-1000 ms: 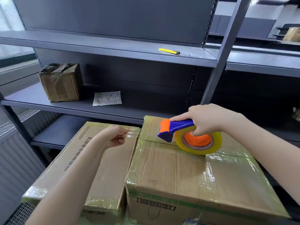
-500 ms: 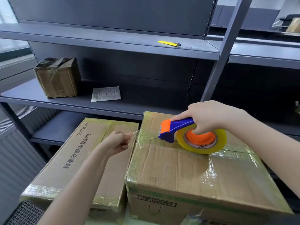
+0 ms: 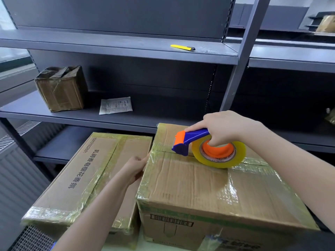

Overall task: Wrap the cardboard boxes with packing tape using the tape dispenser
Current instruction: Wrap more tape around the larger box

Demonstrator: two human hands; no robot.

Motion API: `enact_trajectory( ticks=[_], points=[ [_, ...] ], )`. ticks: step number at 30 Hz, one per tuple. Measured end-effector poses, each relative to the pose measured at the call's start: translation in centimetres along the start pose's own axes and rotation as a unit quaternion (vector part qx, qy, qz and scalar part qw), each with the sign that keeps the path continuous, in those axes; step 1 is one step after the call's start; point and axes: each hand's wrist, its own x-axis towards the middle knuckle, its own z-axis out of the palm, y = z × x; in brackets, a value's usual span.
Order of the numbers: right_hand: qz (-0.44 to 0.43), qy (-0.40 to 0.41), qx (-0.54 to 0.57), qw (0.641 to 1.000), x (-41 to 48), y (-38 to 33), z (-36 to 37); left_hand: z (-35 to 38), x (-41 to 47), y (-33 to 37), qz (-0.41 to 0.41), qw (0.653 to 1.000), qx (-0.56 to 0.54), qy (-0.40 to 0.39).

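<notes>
Shelving behind | right hand (image 3: pixel 223 128) grips tape dispenser (image 3: pixel 204 148) | cutter points left

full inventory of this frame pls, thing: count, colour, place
large cardboard boxes: 2, brown with yellowish tape, side by side in the foreground; left one, right one
tape dispenser: 1, blue and orange, on top of the right box
tape roll: 1, yellowish clear, orange core, on the dispenser
small box: 1, brown, taped, middle shelf at left
paper packet: 1, white, middle shelf beside the small box
utility knife: 1, yellow, upper shelf
shelving: dark grey, behind the boxes
left hand: at the right box's left top edge
right hand: gripping the dispenser
</notes>
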Motion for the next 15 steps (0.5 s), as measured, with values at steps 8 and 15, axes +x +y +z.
enact_trajectory(
  ticks=[8, 15],
  points=[
    [0.001, 0.011, -0.024, 1.0, -0.2, -0.1, 0.0, 0.6, -1.3, 2.8, 0.189, 0.969, 0.143, 0.071],
    [0.006, 0.015, -0.035, 0.999, -0.1, -0.4, -0.1, 3.4, -4.0, 2.9, 0.259, 0.798, 0.544, -0.006]
  ],
)
